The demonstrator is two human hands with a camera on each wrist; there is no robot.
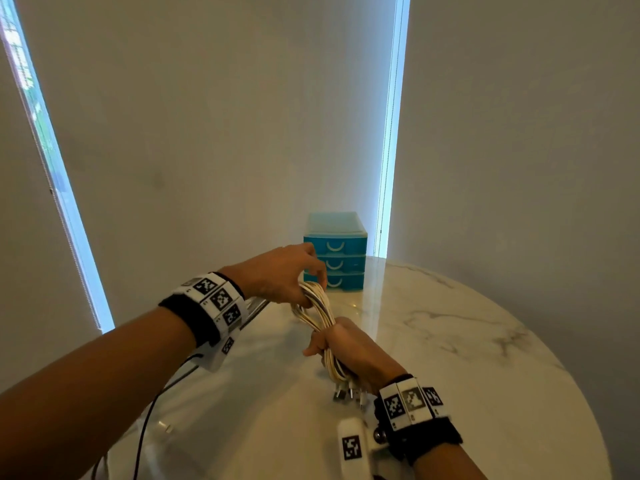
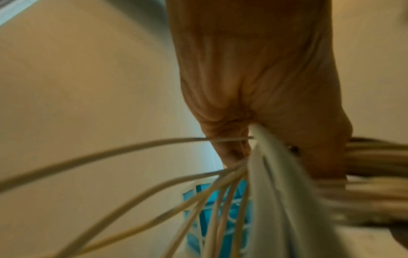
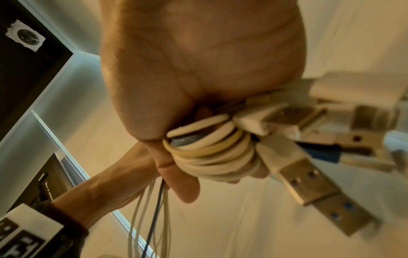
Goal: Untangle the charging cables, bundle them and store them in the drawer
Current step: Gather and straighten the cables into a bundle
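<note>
Charging cables (image 1: 320,315), mostly white with one dark strand (image 3: 154,218) among them, are gathered into a looped bundle held above the marble desk (image 1: 450,341), in front of the drawer unit. The right hand (image 1: 349,351) is fisted around the bundle's near end, where the USB plugs (image 1: 346,393) stick out below the fist. The left hand (image 1: 280,271) pinches the far loop with curled fingers. The teal three-drawer unit (image 1: 335,251) stands behind the bundle at the desk's back edge, all drawers closed. A black cord (image 1: 152,407) hangs left of the bundle.
</note>
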